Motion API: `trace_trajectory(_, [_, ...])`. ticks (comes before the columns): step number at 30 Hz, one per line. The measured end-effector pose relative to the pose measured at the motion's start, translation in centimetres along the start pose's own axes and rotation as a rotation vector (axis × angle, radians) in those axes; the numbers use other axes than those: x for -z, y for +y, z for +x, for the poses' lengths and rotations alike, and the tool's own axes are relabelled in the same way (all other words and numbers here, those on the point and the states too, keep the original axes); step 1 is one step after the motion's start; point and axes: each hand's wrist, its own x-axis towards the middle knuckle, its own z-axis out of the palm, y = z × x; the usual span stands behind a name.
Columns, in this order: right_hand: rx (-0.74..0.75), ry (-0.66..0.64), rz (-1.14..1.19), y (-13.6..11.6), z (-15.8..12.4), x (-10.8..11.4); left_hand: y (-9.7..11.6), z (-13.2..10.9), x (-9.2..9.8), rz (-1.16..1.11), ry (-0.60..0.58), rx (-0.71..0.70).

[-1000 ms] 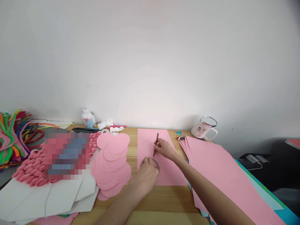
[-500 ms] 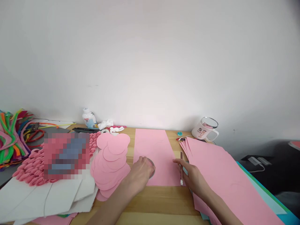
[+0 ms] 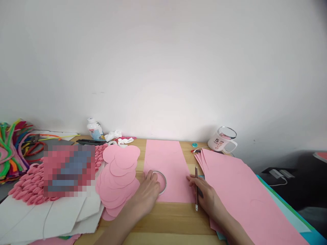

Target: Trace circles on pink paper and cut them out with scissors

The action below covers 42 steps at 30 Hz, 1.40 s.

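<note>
One long pink sheet (image 3: 168,158) lies on the table (image 3: 176,217). The left hand (image 3: 146,194), fingers together and flat, presses the ring (image 3: 165,180) at the sheet's seven o'clock. The right hand (image 3: 207,195) pinches the pencil (image 3: 196,177) at the sheet's four o'clock edge; its long axis runs twelve to six, pale end toward six.
</note>
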Motion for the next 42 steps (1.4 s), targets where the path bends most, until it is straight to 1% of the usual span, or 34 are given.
trace_trajectory(3, [-0.024, -0.017, 0.011, 0.6, -0.1, -0.3, 0.7, 0.3, -0.3, -0.003, 0.086, -0.007])
trace_trajectory(6, [-0.061, -0.031, 0.038, 1.1, -0.2, -0.5, 1.9, 0.8, -1.0, -0.033, 0.146, -0.057])
trace_trajectory(8, [-0.084, -0.031, 0.068, 1.1, -0.2, -0.6, 2.9, 1.3, -1.7, -0.022, 0.134, -0.079])
trace_trajectory(10, [-0.107, -0.013, 0.103, 1.0, -0.3, -0.6, 3.8, 1.7, -2.3, 0.048, 0.099, -0.141])
trace_trajectory(12, [-0.131, 0.018, 0.145, 0.9, -0.3, -0.6, 4.6, 2.1, -2.7, 0.113, 0.096, -0.192])
trace_trajectory(14, [-0.161, 0.056, 0.191, 0.8, -0.4, -0.5, 5.2, 2.3, -2.8, 0.180, 0.115, -0.224])
trace_trajectory(17, [-0.202, 0.100, 0.250, 0.9, -0.5, -0.5, 5.8, 2.6, -2.6, 0.265, 0.074, -0.255])
trace_trajectory(19, [-0.205, 0.108, 0.277, 1.0, -0.6, -0.5, 6.0, 2.9, -2.6, 0.293, 0.039, -0.266])
trace_trajectory(22, [-0.196, 0.086, 0.286, 1.1, -0.6, -0.6, 6.0, 3.2, -3.1, 0.313, 0.028, -0.279])
trace_trajectory(27, [-0.201, 0.049, 0.257, 1.0, -0.5, -0.6, 5.8, 3.3, -4.0, 0.326, 0.096, -0.223])
trace_trajectory(34, [-0.193, 0.055, 0.308, 0.8, -0.5, -0.5, 5.5, 3.3, -4.2, 0.332, 0.171, -0.188])
trace_trajectory(37, [-0.194, 0.064, 0.314, 0.9, -0.4, -0.6, 5.4, 3.2, -4.4, 0.312, 0.174, -0.161])
trace_trajectory(42, [-0.221, 0.046, 0.333, 0.6, -0.5, -0.4, 5.3, 3.1, -4.8, 0.279, 0.205, -0.160])
